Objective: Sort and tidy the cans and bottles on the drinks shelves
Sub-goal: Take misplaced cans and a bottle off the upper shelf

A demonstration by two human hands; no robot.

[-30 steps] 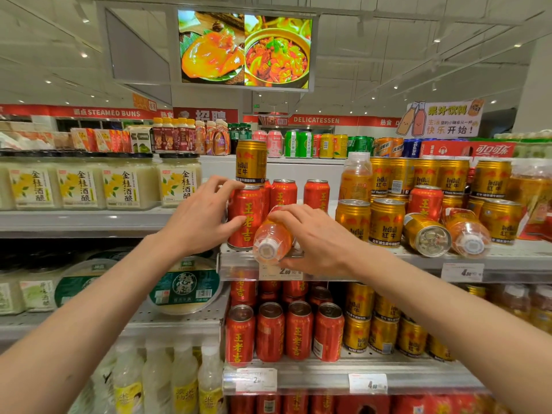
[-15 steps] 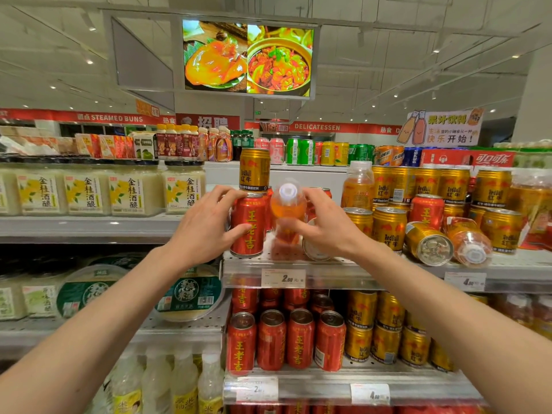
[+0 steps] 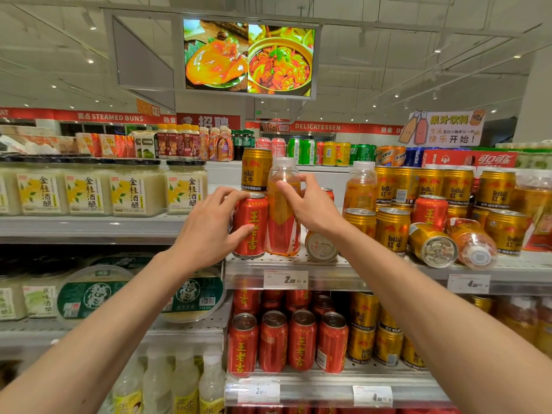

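Observation:
An orange drink bottle with a white cap stands upright on the upper drinks shelf, and my right hand grips it near its shoulder. My left hand is wrapped around a red can just left of the bottle. A gold can is stacked on top of that red can. A can lies on its side right of the bottle. Farther right, a gold can and another orange bottle also lie on their sides among upright gold cans.
A lone red can stands among the gold cans. An upright orange bottle stands behind them. Red and gold cans fill the shelf below. Glass jars line the left shelf. A screen hangs overhead.
My right hand lifted the orange bottle from lying on its side and stood it upright beside the red can. My left hand stayed on the red can.

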